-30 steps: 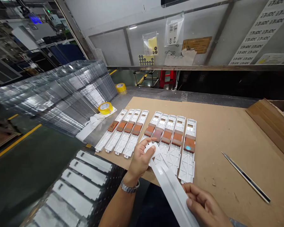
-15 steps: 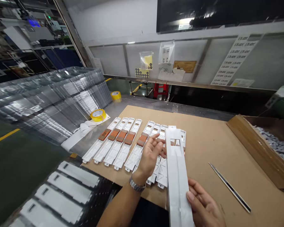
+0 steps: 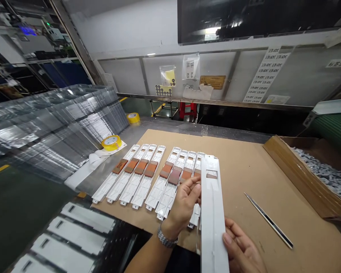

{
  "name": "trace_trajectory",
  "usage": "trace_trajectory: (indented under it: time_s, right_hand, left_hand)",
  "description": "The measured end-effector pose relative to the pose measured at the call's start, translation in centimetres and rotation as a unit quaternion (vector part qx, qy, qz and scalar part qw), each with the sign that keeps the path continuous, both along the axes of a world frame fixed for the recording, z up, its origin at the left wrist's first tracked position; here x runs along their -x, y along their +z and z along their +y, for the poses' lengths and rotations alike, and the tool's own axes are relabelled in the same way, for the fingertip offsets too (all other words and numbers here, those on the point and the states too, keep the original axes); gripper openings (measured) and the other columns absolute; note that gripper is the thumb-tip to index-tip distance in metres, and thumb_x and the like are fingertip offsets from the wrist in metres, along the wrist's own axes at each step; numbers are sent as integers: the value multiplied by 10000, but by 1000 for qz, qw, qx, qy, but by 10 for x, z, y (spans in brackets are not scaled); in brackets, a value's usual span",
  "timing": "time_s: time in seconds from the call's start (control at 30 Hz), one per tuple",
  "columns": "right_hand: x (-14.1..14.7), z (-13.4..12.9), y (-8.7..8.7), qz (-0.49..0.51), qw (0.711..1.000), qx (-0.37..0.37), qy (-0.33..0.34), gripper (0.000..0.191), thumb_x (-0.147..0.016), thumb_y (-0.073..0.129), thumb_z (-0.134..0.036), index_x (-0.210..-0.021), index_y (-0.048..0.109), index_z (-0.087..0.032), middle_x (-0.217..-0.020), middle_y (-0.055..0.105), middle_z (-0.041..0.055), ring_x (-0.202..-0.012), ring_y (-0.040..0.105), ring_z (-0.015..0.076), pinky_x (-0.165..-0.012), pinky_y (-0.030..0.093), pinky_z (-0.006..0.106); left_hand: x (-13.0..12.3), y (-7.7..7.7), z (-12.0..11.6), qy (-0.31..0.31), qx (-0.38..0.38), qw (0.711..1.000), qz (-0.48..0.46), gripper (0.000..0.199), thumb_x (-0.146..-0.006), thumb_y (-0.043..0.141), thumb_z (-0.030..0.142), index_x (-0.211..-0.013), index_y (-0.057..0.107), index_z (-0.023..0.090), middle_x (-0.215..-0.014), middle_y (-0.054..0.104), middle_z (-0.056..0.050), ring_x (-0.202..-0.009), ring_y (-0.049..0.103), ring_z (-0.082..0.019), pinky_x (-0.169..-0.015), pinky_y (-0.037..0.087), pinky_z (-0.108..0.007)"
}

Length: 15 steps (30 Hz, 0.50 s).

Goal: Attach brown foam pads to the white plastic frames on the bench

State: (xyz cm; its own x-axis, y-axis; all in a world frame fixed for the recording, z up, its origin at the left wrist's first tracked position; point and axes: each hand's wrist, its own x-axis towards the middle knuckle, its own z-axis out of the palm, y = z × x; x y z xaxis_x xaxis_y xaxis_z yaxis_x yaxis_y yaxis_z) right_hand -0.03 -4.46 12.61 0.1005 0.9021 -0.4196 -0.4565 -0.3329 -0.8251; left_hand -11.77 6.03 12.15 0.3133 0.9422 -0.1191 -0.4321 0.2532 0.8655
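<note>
I hold a long white plastic strip [image 3: 212,212] lengthwise over the cardboard sheet [image 3: 252,178]. My right hand [image 3: 241,252] grips its near end from the right. My left hand [image 3: 184,204], with a metal watch on the wrist, pinches its left edge near the middle. Under and left of the strip lie two groups of the same white strips [image 3: 147,176], each carrying a brown pad [image 3: 166,169]. The held strip covers the rightmost ones.
Long black tweezers [image 3: 268,220] lie on the cardboard to the right. A cardboard box [image 3: 304,178] of small white parts stands at far right. Yellow tape rolls [image 3: 111,142] and stacked clear trays [image 3: 57,125] sit left. A black tray of white strips [image 3: 74,239] is at lower left.
The held strip swung from a diagonal to pointing straight away from me, over the right end of the row. My left hand slid from its far tip down to its left edge.
</note>
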Motion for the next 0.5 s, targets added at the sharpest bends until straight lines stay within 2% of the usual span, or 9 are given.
trace_trajectory:
  time_s: [0.17,0.5]
  right_hand:
    - [0,0,1,27,999,27,-7,620,-684,736,-511,-1188,555,-198,-832,690,92,-729,660,256,-643,535,361]
    - [0,3,-3,27,998,53,-24,543,-691,740,-468,-1122,564,-187,-751,672,48,-683,649,234,-637,524,353]
  left_hand:
    - [-4,-4,-2,5,15,1000,7,415,-824,609,434,-1127,562,155,-833,664,-62,-646,580,-120,-584,433,-251]
    - [-10,-12,-2,30,34,998,34,437,-814,617,433,-1107,541,119,-785,648,-49,-608,551,-102,-565,440,-241]
